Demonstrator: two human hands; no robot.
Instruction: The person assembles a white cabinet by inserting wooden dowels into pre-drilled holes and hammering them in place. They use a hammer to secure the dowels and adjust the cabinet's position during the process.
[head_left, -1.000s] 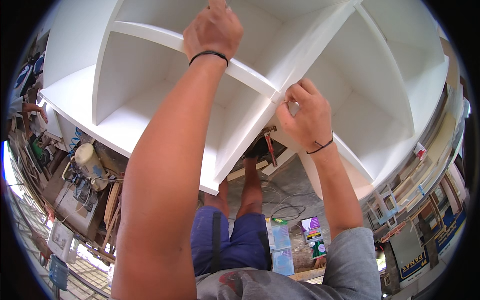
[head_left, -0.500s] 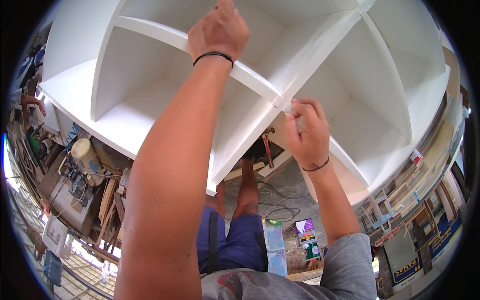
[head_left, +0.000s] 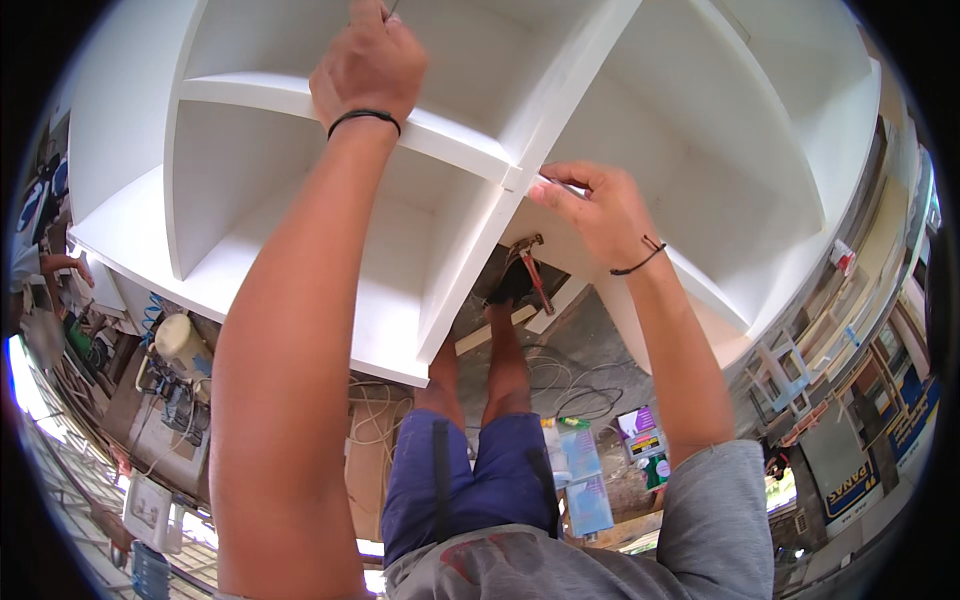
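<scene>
A white shelf unit (head_left: 300, 95) with square compartments lies below me. My left hand (head_left: 368, 62) is a closed fist on the far cross shelf, and a thin metal tool tip (head_left: 392, 8) sticks out of its top. My right hand (head_left: 600, 210) pinches a small thin silvery piece (head_left: 558, 184) against the joint (head_left: 512, 178) where the dividers cross. Both wrists wear dark bands. What the silvery piece is cannot be made out.
A hammer (head_left: 530, 268) with a reddish handle lies on the floor by my foot (head_left: 505, 285), under the unit's edge. Cables (head_left: 560, 385), a pale jug (head_left: 182, 342), a blue box (head_left: 585, 480) and another person's hand (head_left: 62, 265) at the far left surround the work.
My right hand dipped away from the divider joint, then came back up to it with the silvery piece. My left fist stayed on the far shelf.
</scene>
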